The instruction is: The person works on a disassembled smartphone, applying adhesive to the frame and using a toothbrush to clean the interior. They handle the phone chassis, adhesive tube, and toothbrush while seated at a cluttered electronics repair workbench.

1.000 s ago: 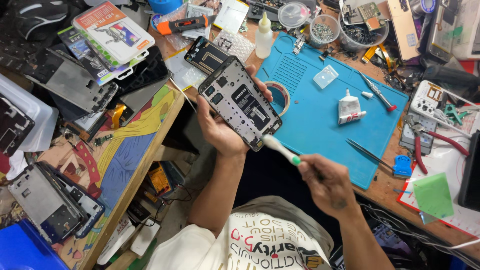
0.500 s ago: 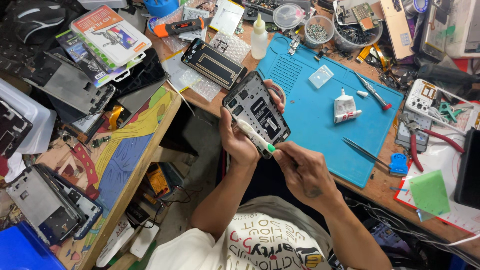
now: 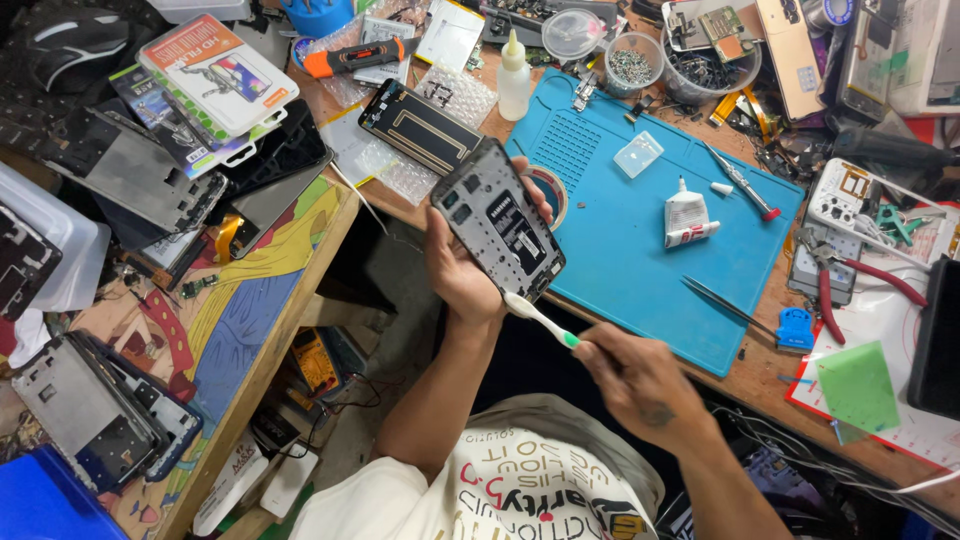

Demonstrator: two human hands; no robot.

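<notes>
Grey and studded with small metal shields, the opened smartphone chassis with its back cover off (image 3: 498, 222) is sitting tilted in our left hand (image 3: 462, 268), fingers wrapped round both long edges, held above the near edge of the blue silicone repair mat (image 3: 640, 270). We are gripping a white toothbrush with a green neck (image 3: 540, 320) in our right hand (image 3: 640, 385), fingers closed round its handle, bristle head touching the phone's lower corner.

Seen from the head camera, the two hands are working close together but apart, joined only by the brush. To do this well, we judge, the strokes should be light and short, running away from the connectors, with the left hand bracing the frame so it is not flexing; too much pressure could lift a small part or a ribbon.

Further along the bench, we are seeing a white squeeze tube of adhesive (image 3: 685, 217) lying on the mat, a red-tipped precision screwdriver (image 3: 742, 183) beside it, and black tweezers (image 3: 728, 304) near the mat's front edge. A clear dropper bottle (image 3: 514, 82) is standing upright at the mat's far corner, and red-handled pliers (image 3: 850, 275) are lying off to the right, well apart from the work.
</notes>
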